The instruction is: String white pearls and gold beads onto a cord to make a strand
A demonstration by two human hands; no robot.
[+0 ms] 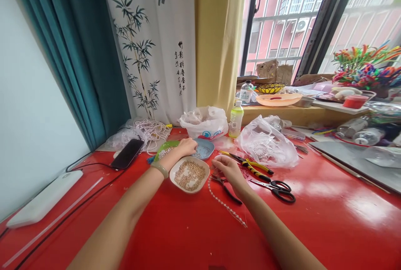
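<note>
My left hand (187,147) reaches over the blue dish (206,149), which has small beads in it. Its fingers are curled together, and whatever they pinch is hidden. Under that wrist lies a green dish (164,150) with pale beads. Closer to me is a white dish (203,174) of gold beads. My right hand (228,167) is closed in a pinch at the upper end of a beaded strand (226,207), which trails down over the table. Partly beneath this hand are pliers with dark handles (232,194).
Yellow-and-black pliers (258,171) and black-handled scissors (282,190) lie right of my right hand. Behind stand a white plastic bag (203,122), a bottle (236,119) and a clear bag (269,145). A phone (128,154) and bead strings (153,132) are at left.
</note>
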